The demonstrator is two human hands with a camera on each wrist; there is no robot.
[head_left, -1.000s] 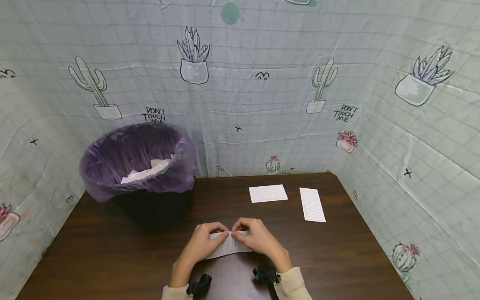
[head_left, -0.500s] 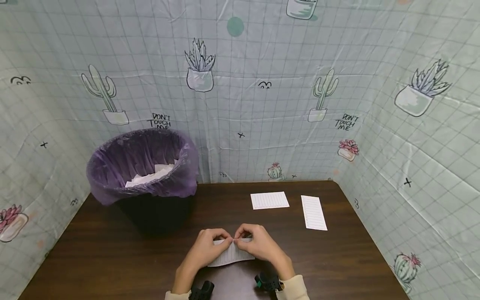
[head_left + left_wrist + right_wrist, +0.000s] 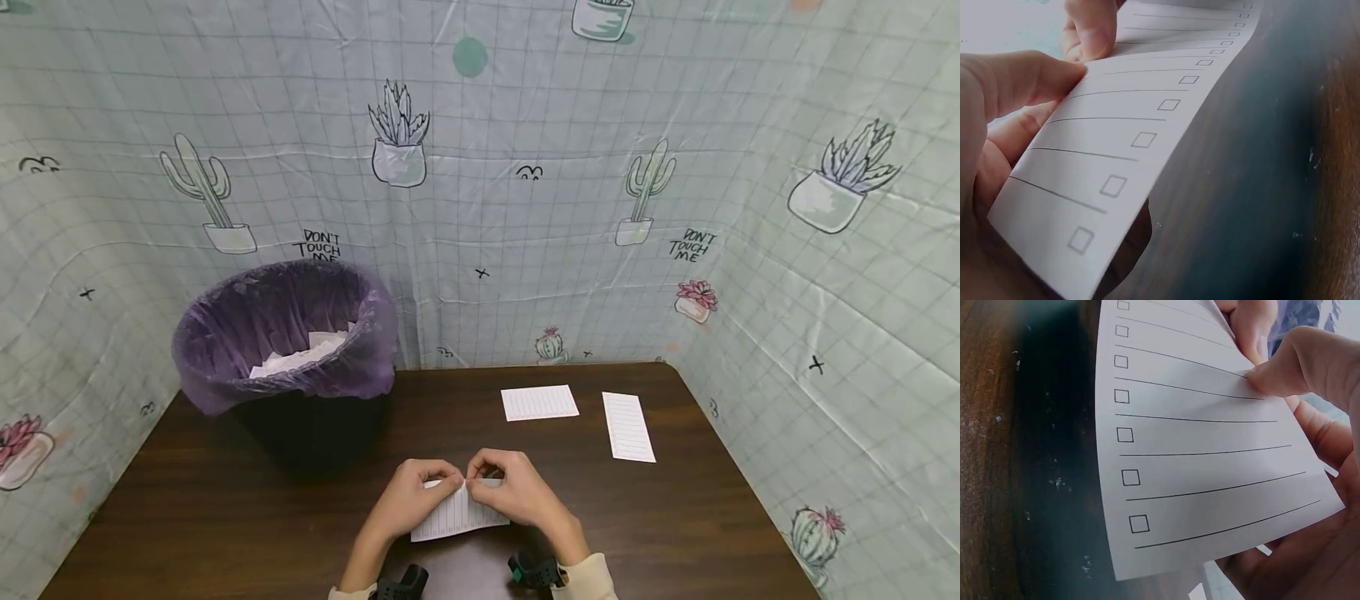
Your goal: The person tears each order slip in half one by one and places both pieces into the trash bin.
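A white checklist sheet [image 3: 457, 510], printed with lines and small boxes, is held just above the table between both hands. My left hand [image 3: 411, 500] pinches its upper long edge near the middle, thumb on the printed face. Right beside it, my right hand [image 3: 517, 492] pinches the same edge with thumb and fingertips, the two thumbs almost meeting. In the left wrist view the sheet [image 3: 1104, 131] bends slightly along its length. The right wrist view shows the sheet [image 3: 1197, 437] in one piece where visible, with fingers behind it.
A black bin [image 3: 315, 429] lined with a purple bag [image 3: 360, 367] stands at the left, with white papers [image 3: 307, 354] inside. Two more checklist sheets, one sideways [image 3: 540, 402] and one lengthwise [image 3: 628, 427], lie on the brown table [image 3: 705, 517]. A patterned curtain [image 3: 480, 208] surrounds the table.
The head view has shifted, so the scene sits slightly lower. Both hands keep their pinch on the sheet, whose left part has tilted a little.
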